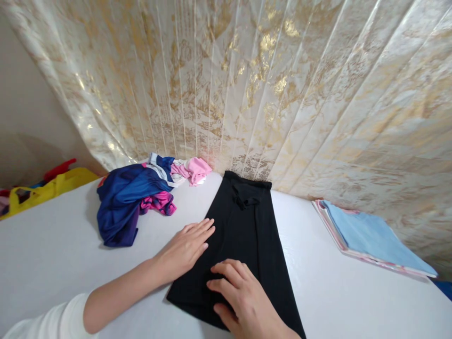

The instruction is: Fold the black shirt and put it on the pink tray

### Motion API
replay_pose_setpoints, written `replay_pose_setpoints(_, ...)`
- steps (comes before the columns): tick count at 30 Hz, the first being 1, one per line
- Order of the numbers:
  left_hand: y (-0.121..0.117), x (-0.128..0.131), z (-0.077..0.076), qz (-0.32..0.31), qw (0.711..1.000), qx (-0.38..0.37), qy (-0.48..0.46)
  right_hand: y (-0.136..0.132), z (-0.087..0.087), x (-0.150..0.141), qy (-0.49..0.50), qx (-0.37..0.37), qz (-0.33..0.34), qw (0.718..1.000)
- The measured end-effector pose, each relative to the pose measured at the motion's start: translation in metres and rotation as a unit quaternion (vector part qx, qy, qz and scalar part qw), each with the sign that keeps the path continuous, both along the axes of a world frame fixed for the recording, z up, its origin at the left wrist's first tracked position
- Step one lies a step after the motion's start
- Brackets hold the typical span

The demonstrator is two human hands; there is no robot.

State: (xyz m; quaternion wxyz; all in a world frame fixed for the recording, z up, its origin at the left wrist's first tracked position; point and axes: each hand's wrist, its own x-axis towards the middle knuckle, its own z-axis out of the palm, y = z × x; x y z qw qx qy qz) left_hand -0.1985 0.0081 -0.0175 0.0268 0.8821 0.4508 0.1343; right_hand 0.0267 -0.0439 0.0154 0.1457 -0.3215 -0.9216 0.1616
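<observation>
A black skirt (243, 230) lies spread on the white table, its waistband toward the curtain and a small bow near the top. My left hand (189, 247) rests at the skirt's left edge, fingers stretched out and lying flat, holding nothing. Over the lower part of the skirt is my right hand (243, 296), its fingers apart and slightly bent with nothing between them. Whether the right fingertips touch the cloth I cannot tell. Part of the lower hem is hidden behind the right hand.
To the left lies a crumpled heap of blue clothes (122, 197) with pink clothing (196, 169) beside it. A folded stack topped by light blue cloth (374, 230) sits at the right. Behind hangs a gold-patterned curtain (247, 84); a yellow bag (52, 188) stands past the left edge.
</observation>
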Motion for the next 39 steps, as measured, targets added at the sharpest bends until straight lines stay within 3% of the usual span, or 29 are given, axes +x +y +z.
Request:
replay_pose_setpoints(5, 0.004, -0.005, -0.005, 0.011, 0.999, 0.03, 0.024, -0.004, -0.014, -0.018, 0.033, 0.012, -0.002, 0.999)
replay_pose_setpoints(9, 0.0, -0.003, -0.002, 0.013, 0.999, 0.029, 0.02, -0.005, -0.025, -0.029, 0.037, 0.124, 0.002, 0.992)
replay_pose_setpoints(13, -0.022, -0.004, 0.014, -0.033, 0.999, -0.029, -0.026, -0.006, -0.03, -0.038, 0.04, 0.214, -0.019, 0.976)
replay_pose_setpoints(16, -0.053, -0.007, 0.026, -0.036, 0.994, -0.076, -0.075, -0.006, -0.029, -0.041, 0.063, 0.175, -0.05, 0.981)
replay_pose_setpoints(19, -0.078, -0.009, 0.027, -0.004, 0.992, -0.078, -0.099, -0.005, -0.025, -0.039, 0.097, 0.094, -0.064, 0.989)
replay_pose_setpoints(25, -0.084, -0.011, 0.015, 0.031, 0.996, 0.006, -0.081, -0.003, -0.02, -0.032, 0.086, -0.006, -0.059, 0.995)
replay_pose_setpoints(31, -0.086, -0.014, 0.02, -0.014, 0.997, 0.073, -0.024, 0.001, -0.031, -0.03, 0.092, 0.044, -0.038, 0.994)
replay_pose_setpoints(35, -0.086, -0.014, 0.018, -0.017, 0.993, 0.108, -0.046, 0.004, -0.034, -0.032, 0.14, 0.091, -0.021, 0.986)
replay_pose_setpoints(39, -0.086, -0.015, 0.019, -0.015, 0.992, 0.113, -0.054, 0.006, -0.031, -0.029, 0.142, 0.079, -0.017, 0.987)
